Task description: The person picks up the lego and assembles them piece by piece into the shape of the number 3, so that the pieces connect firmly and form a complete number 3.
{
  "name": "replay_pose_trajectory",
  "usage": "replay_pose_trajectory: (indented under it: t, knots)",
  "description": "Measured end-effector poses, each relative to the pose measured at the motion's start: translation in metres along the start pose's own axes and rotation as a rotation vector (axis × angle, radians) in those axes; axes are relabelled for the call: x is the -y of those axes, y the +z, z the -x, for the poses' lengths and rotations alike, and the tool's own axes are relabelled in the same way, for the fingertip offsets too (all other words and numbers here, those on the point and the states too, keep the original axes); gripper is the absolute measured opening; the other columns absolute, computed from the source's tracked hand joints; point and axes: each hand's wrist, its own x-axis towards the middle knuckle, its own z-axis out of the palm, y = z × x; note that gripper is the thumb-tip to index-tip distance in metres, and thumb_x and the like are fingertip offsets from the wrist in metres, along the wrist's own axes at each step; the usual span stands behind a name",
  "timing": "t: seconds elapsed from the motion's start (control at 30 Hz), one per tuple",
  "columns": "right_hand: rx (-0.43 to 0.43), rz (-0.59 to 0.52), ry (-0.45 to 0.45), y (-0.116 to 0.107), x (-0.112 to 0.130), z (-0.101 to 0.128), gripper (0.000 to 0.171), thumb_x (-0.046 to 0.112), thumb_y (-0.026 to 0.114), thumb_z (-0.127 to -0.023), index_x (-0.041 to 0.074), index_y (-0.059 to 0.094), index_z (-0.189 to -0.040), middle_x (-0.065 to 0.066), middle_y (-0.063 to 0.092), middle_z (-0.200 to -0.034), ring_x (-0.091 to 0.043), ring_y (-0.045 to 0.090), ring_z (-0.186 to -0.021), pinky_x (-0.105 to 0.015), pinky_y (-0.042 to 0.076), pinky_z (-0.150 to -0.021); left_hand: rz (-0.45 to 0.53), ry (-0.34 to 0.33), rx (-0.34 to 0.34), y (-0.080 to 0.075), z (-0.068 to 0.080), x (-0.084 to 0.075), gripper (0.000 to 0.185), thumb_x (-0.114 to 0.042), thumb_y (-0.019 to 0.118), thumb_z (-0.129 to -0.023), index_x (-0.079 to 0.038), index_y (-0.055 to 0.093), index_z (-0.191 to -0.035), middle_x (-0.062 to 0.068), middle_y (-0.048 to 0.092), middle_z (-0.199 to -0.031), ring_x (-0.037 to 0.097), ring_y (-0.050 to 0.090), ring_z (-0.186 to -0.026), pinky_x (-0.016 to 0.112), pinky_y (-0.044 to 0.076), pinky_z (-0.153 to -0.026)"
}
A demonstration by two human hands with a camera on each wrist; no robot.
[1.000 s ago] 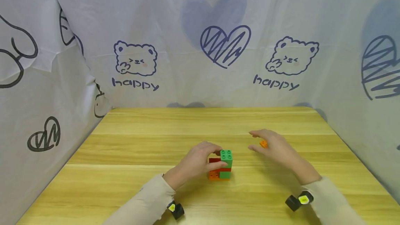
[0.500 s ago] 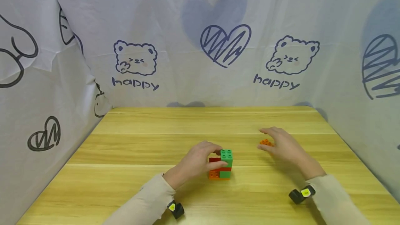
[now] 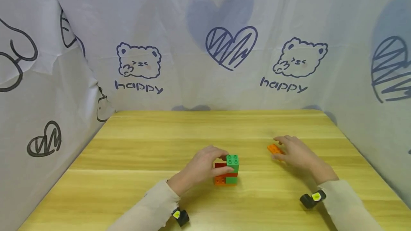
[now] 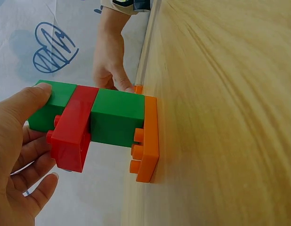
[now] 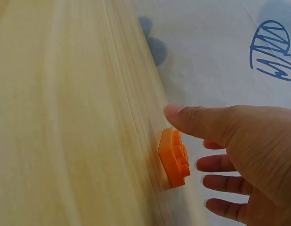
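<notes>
Head view: a small block stack (image 3: 227, 170) stands near the middle of the wooden surface (image 3: 135, 152), with a green brick on top, a red layer under it, green again, and an orange plate at the base. The left hand (image 3: 205, 163) grasps it from the left, thumb and fingers curled on its sides, unmoved since a second ago. A flat orange plate (image 3: 274, 148) lies to the right; the right hand (image 3: 297, 152) has slid rightward and lower, uncovering more of it.

Left wrist view: the thumb presses the top green brick of the block stack (image 4: 96, 123), the other fingers loose beside the red one.

Right wrist view: the orange plate (image 5: 174, 157) lies flat on the surface, the right hand (image 5: 239, 165) released, fingers spread just over it, thumb extended above.
</notes>
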Motion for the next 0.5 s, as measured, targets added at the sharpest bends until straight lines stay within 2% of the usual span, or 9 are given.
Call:
replay_pose_trajectory:
  t: [0.13,0.3,0.5]
  knots:
    - [0.05,-0.006,0.024,0.0028,-0.0029,0.0041,0.069,0.038,0.076,-0.085,-0.005,0.052,-0.134,-0.021,0.062,-0.114,-0.04,0.056,-0.105,-0.056,0.045,-0.091,0.008,-0.011,0.002,0.0028,0.0023,-0.002,0.043,-0.042,0.071,-0.089,-0.009,0.068,-0.117,-0.003,0.068,-0.103,0.015,0.061,-0.097,0.03,0.05,-0.086]
    - [0.067,-0.015,0.024,0.0016,-0.0024,0.0025,0.065,0.037,0.076,-0.086,-0.007,0.055,-0.129,-0.016,0.064,-0.105,-0.031,0.06,-0.094,-0.051,0.049,-0.084,0.014,-0.016,0.008,0.0014,0.0013,-0.0013,0.043,-0.042,0.071,-0.089,-0.009,0.068,-0.117,-0.003,0.068,-0.103,0.015,0.06,-0.099,0.032,0.05,-0.088]
    - [0.089,-0.019,0.027,0.0008,-0.0024,0.0013,0.063,0.036,0.076,-0.086,-0.007,0.056,-0.127,-0.007,0.061,-0.094,-0.022,0.056,-0.082,-0.045,0.048,-0.076,0.002,-0.038,0.032,-0.0002,0.0006,-0.001,0.044,-0.044,0.07,-0.089,-0.01,0.068,-0.118,-0.003,0.068,-0.104,0.015,0.06,-0.1,0.033,0.049,-0.089]
